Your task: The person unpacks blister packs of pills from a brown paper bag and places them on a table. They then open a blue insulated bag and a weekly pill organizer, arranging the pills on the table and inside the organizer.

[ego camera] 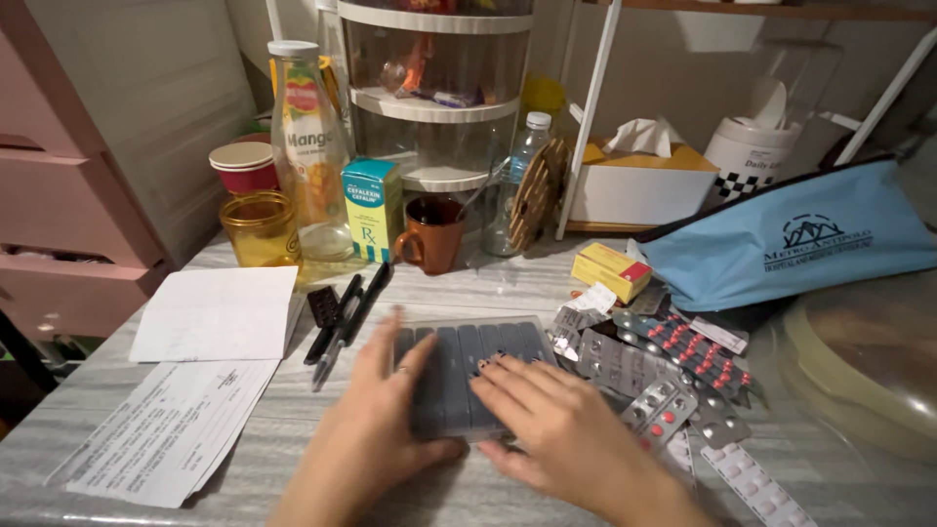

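A: Where does the pill organiser (468,376) lie?

B: Flat on the worktop (293,459), beneath both hands, blister packs (673,376) just beside it.

A: The grip?

B: Left hand (376,420) and right hand (551,415) rest spread and flat on it, clasping nothing.

A: Handling?

B: Probably light, stiff, smooth plastic; best held by its long edges.

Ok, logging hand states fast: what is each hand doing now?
Left hand: open, fingers resting on the pill organizer, gripping nothing.
Right hand: open, flat on the organizer's right side, beside the blister packs.
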